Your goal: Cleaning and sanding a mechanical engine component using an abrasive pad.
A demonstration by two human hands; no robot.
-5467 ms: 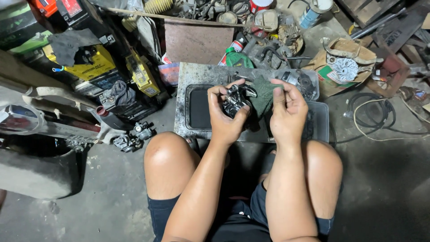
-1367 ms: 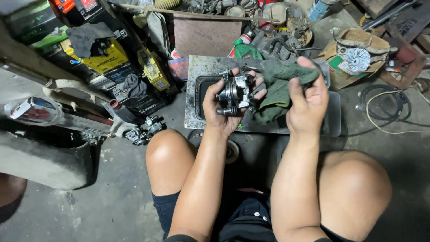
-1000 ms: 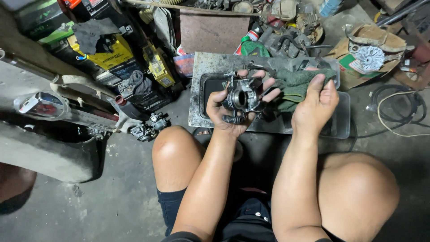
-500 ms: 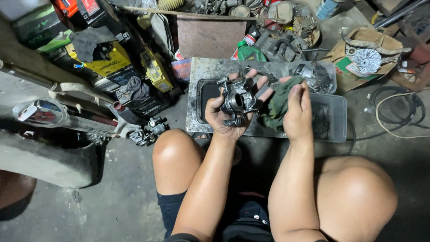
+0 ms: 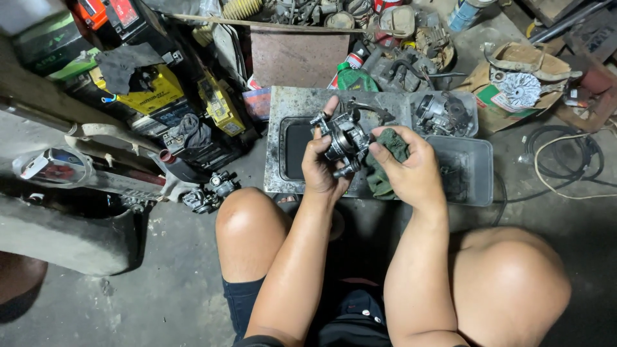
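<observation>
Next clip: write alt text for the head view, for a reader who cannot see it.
Seen from above, a seated person's left hand holds a small metal engine part while the right hand presses a dark green rag against it. Below the hands lie a grey metal tray and a clear plastic tub on a cluttered concrete floor.

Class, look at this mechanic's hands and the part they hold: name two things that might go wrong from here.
The metal part sits in the left hand above a grey tray; it might slip and drop. The right hand presses a green rag beside it; cloth might snag on the part's protruding fittings.
</observation>
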